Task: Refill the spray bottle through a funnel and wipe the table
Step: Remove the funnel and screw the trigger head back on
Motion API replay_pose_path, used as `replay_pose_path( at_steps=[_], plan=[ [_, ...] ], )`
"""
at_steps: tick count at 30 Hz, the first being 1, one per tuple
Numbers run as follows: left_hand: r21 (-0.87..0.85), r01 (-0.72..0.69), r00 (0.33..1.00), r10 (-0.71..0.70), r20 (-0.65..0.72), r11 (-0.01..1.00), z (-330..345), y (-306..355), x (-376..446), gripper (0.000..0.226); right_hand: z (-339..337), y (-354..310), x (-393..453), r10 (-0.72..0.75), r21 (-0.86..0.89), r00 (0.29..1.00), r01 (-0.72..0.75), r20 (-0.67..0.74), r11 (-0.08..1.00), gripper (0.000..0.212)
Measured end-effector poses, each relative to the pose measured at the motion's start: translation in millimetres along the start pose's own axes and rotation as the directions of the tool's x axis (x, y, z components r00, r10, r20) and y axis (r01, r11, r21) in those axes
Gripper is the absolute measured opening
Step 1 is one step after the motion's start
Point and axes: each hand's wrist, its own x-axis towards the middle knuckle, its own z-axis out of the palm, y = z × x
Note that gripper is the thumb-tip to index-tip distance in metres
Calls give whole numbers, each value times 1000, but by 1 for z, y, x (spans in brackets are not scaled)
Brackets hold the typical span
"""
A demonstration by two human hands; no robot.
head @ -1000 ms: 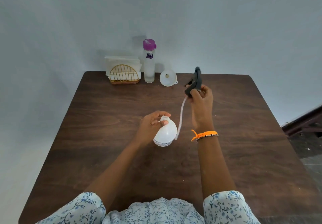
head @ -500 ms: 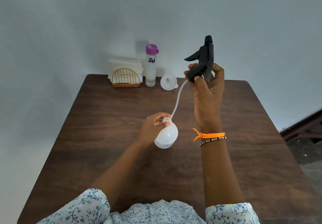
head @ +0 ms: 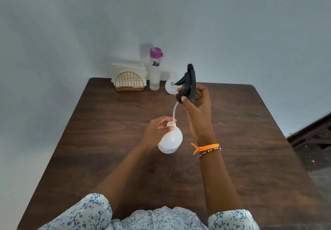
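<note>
Spray bottle (head: 170,140), standing mid-desk, is gripped at the neck by the fingers (head: 162,125) of the left hand (head: 155,132); the black spray head (head: 188,84) is pinched in the curled right hand (head: 197,109), its dip tube (head: 174,111) reaching down to the mouth. Opening is judged nearly done; funnelling, pouring and wiping remain. Along the far edge, left to right, are seen a napkin holder (head: 129,81), a purple-capped water bottle (head: 155,68) and the white funnel (head: 170,86). The dark wooden desk (head: 250,149) is set against a pale wall (head: 232,23).

Right hand (head: 198,111) lifts sprayer (head: 188,84) (tube trailing).
</note>
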Motion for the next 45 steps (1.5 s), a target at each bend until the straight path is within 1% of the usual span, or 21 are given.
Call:
replay_pose_path(
  at_steps=[3, 5, 9, 11, 13, 15, 17, 20, 24, 27, 29, 32, 34, 36, 38, 43, 45],
  plan=[
    [-30, -2, 1000, 3, 1, 1000, 1, 2, -1, 22, -5, 9, -3, 40, -76, 999, -43, -32, 996, 33],
    [-33, -5, 1000, 5, 0, 999, 1, 1, -3, 20, -10, 16, -4, 89, -141, 995, -95, -49, 985, 33],
    [-53, 17, 999, -19, -39, 998, 4, 0, -8, 25, -19, 30, -11, 196, -249, 979, -202, -49, 947, 21],
    [-5, 4, 1000, -4, -25, 1000, 4, -5, -10, 30, -19, 36, -18, 226, -263, 973, -229, -42, 937, 14],
    [67, 11, 1000, -10, -15, 998, 5, -11, -13, 29, -19, 42, -24, 241, -309, 970, -238, -32, 921, 9],
    [154, 12, 999, -7, -31, 988, 6, -16, -15, 27, -20, 47, -27, 237, -379, 971, -225, -16, 897, 10],
    [203, -5, 999, 12, -36, 979, 6, -18, -16, 30, -21, 49, -27, 219, -439, 976, -199, -6, 876, 9],
    [236, -15, 999, 24, -37, 972, 7, -19, -16, 34, -24, 50, -25, 194, -519, 981, -168, -4, 838, 8],
    [265, 3, 999, 9, -44, 964, 7, -22, -15, 40, -25, 54, -25, 187, -648, 981, -111, 50, 754, 10],
    [283, 0, 999, 15, -51, 959, 8, -23, -14, 37, -22, 58, -26, 169, -710, 982, -60, 85, 702, 9],
    [293, 2, 999, 13, -49, 956, 8, -23, -14, 35, -21, 59, -25, 178, -721, 981, -70, 75, 690, 9],
    [295, 3, 999, 9, -42, 955, 7, -21, -14, 40, -23, 56, -19, 229, -739, 970, -93, 85, 668, 10],
    [301, 8, 999, 7, -47, 954, 7, -21, -14, 40, -27, 55, -16, 273, -747, 954, -90, 126, 659, 14],
    [297, 8, 998, 10, -60, 955, 7, -20, -15, 40, -31, 56, -15, 287, -745, 937, -46, 198, 665, 16],
    [304, 2, 997, 20, -71, 953, 8, -19, -16, 37, -32, 59, -18, 273, -747, 933, -6, 235, 664, 15],
    [327, -3, 995, 37, -95, 945, 10, -17, -19, 33, -28, 69, -24, 180, -753, 967, 19, 182, 657, 8],
    [317, -9, 994, 45, -104, 948, 10, -17, -20, 33, -25, 73, -28, 129, -743, 978, 36, 163, 668, 8]
  ],
)
